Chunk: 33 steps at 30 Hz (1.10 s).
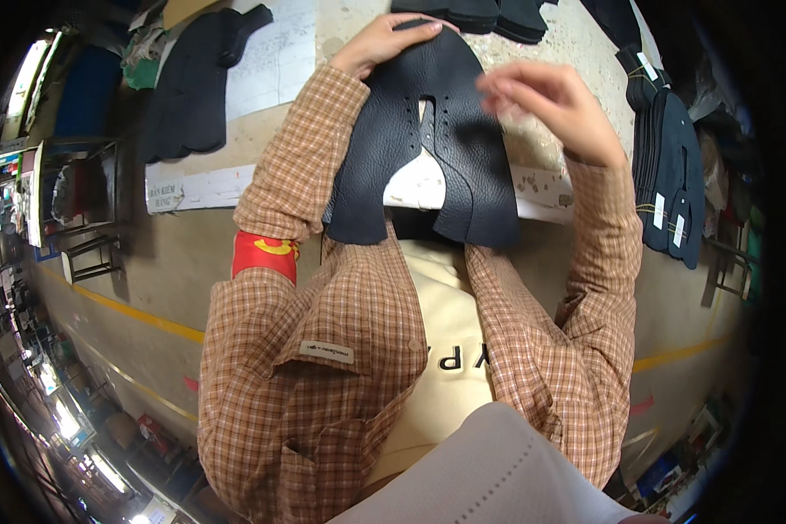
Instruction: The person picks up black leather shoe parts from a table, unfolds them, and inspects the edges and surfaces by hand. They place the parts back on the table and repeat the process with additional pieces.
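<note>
A black grained leather shoe upper (pixel 380 148), horseshoe-shaped, lies over the table's near edge. Its two legs hang toward me, and rows of small holes flank the central slot. A narrow strap-like part with holes shows inside that slot. My left hand (pixel 391 42) grips the rounded far end, thumb on top and fingers passing over the edge and partly hidden. Over the upper's right side hovers my right hand (pixel 550 100), apart from the leather, with bent fingers. Motion blurs its fingertips, so I cannot tell whether anything is between them.
Black cut pieces (pixel 188 87) lie on the table at left, beside a white paper sheet (pixel 275 61). More black pieces (pixel 498 17) sit at the far edge. Bundled black uppers (pixel 672 166) with white tags stand at right. The table's white front edge (pixel 205 188) runs before me.
</note>
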Each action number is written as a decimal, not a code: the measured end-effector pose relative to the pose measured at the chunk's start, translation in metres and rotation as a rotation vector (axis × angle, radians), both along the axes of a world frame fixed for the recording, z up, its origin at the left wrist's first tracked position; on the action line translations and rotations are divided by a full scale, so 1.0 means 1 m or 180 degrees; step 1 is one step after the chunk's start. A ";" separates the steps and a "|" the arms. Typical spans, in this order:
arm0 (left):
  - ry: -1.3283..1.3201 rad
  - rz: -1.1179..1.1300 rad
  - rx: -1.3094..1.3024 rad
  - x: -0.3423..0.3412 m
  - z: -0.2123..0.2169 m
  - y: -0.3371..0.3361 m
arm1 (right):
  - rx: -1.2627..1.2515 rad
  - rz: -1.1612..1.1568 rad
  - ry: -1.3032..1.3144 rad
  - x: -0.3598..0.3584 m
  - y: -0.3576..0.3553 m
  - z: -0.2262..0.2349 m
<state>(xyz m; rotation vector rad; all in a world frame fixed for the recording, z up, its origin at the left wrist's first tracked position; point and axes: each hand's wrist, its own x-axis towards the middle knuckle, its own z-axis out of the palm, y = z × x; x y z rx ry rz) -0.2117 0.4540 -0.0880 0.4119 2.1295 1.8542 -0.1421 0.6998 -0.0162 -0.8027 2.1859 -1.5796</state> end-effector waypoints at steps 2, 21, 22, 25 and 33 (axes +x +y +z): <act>0.0133 -0.0120 -0.0013 0.004 0.003 -0.004 | 0.0304 -0.0391 0.1376 -0.038 -0.020 -0.012; -0.0524 0.0228 0.0218 0.048 0.015 0.010 | 0.0671 -0.1752 0.1346 -0.064 -0.064 -0.072; -0.0425 0.0193 0.0289 0.055 0.016 0.010 | 0.0702 -0.1790 0.1320 -0.064 -0.064 -0.071; -0.0889 0.0012 0.0206 0.073 0.019 0.005 | 0.0773 -0.1907 0.1105 -0.067 -0.059 -0.066; -0.1170 0.0101 0.0252 0.124 0.019 -0.004 | 0.0710 -0.2130 0.1021 -0.060 -0.059 -0.052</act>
